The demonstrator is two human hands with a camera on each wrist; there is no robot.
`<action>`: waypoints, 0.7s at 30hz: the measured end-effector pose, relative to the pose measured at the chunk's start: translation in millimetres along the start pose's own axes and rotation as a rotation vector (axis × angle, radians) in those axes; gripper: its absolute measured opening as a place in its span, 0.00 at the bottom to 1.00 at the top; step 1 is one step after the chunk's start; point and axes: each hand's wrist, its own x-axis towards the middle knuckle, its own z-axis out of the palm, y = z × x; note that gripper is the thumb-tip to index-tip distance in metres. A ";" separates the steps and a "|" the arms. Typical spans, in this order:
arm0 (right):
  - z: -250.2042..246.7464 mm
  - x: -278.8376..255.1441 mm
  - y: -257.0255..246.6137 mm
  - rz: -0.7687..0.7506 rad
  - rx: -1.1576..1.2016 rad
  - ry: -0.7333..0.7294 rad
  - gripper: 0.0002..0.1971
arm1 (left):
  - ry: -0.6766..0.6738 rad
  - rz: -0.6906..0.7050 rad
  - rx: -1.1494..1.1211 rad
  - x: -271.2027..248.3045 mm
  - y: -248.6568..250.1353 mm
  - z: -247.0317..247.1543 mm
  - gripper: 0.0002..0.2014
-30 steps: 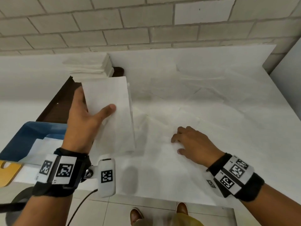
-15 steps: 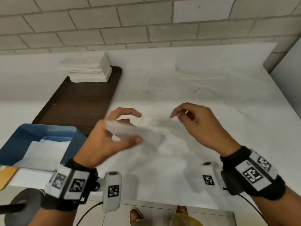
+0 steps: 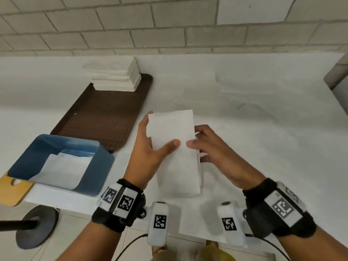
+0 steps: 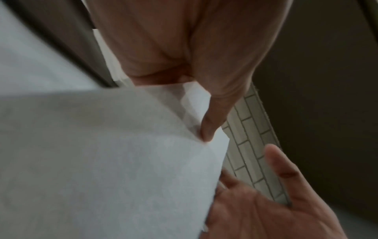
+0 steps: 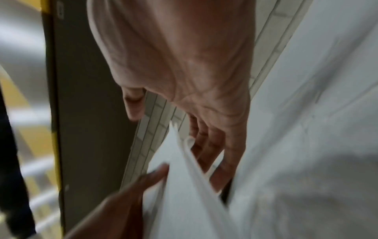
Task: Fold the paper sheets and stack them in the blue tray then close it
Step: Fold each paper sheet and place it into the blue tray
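Observation:
In the head view both hands hold a long, folded white paper sheet [image 3: 175, 157] just above the table's front middle. My left hand [image 3: 150, 146] grips its left edge, thumb on top and fingers underneath. My right hand [image 3: 207, 146] pinches the right edge the same way. In the left wrist view the sheet [image 4: 102, 161] fills the frame under my left thumb. The right wrist view shows my right fingers [image 5: 214, 153] behind the sheet [image 5: 184, 202]. The blue tray [image 3: 99, 166] stands open at the left with folded sheets [image 3: 62, 168] inside.
A yellow wooden lid [image 3: 13, 191] lies at the tray's near left. A brown tray [image 3: 105, 113] behind it carries a stack of white paper [image 3: 114, 74] at its far end. The white-covered table [image 3: 263, 129] reaches a brick wall; its front edge is just below my wrists.
My left hand brought the sheet from the left to the middle. My right hand lifted off the table and took the sheet's right edge, so both hands now hold it.

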 end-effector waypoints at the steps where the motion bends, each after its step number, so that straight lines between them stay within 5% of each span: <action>1: 9.1 2.3 10.1 -0.011 -0.063 0.042 0.23 | -0.007 -0.045 -0.048 -0.2 -5.1 1.4 0.36; 6: 29.4 17.4 30.3 -0.053 -0.100 0.169 0.32 | -0.127 -0.331 -0.230 -5.0 -12.0 0.6 0.15; 8: 38.4 19.3 29.4 -0.125 -0.190 0.139 0.35 | -0.074 -0.243 -0.132 -5.1 -11.3 -0.9 0.13; 13: 40.0 23.1 5.8 -0.333 -0.069 0.210 0.37 | 0.080 0.247 0.026 -14.2 8.1 -4.7 0.11; 21: 41.2 29.8 32.5 -0.116 -0.354 0.022 0.24 | 0.141 0.019 0.168 -22.4 -44.1 -16.7 0.07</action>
